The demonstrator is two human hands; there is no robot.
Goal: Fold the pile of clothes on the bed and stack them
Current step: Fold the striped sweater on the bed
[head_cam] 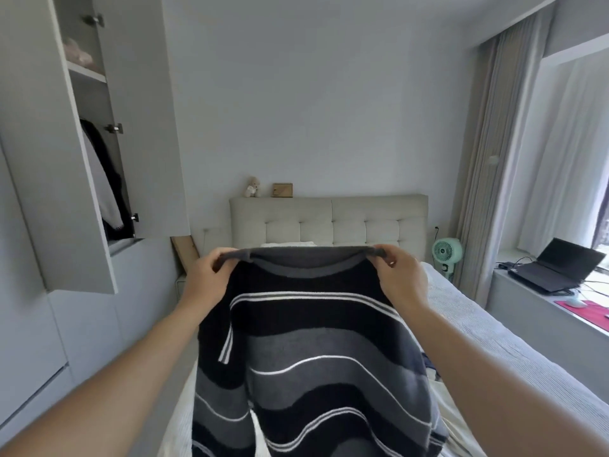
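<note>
Sweater (316,367): hangs toward 6 o'clock from both grips, over bed (494,328).
Left hand (206,280): pinches shoulder.
Right hand (397,275): pinches opposite shoulder.

The bed (478,328) carries a pale ribbed cover (494,344). At its far end stands a tufted beige headboard (329,219), and just in front of the headboard lies a white pillow (286,244). Nearer than the headboard, cream fabric (458,417) and a bit of dark cloth (430,366) lie on the cover.

Soft daylight pours in from the window (573,153) on the right; wide-angle edges bow, detail slightly smeared.
</note>
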